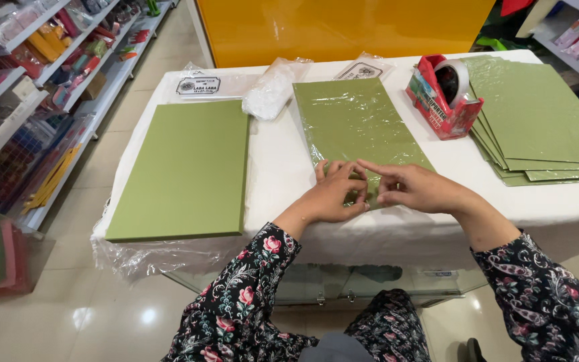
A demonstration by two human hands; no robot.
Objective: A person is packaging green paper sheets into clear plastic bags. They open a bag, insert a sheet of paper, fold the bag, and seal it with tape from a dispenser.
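— How were the arms set?

— Both reached forward from flowered sleeves that ended at the forearms, wrists bare. The left hand (333, 194) lay palm down, knuckles up, fingers stretched ahead and slightly curled at the tips.

— And the other?

— The right hand (413, 189) came in from the right, angled toward the left one, its forefinger extended and pointing left, just above the left hand's fingertips. The thumb was tucked low, near the left hand's fingers.

— Were the hands touching?

— The fingertips met or nearly so; I could not tell which. Neither hand was clenched.
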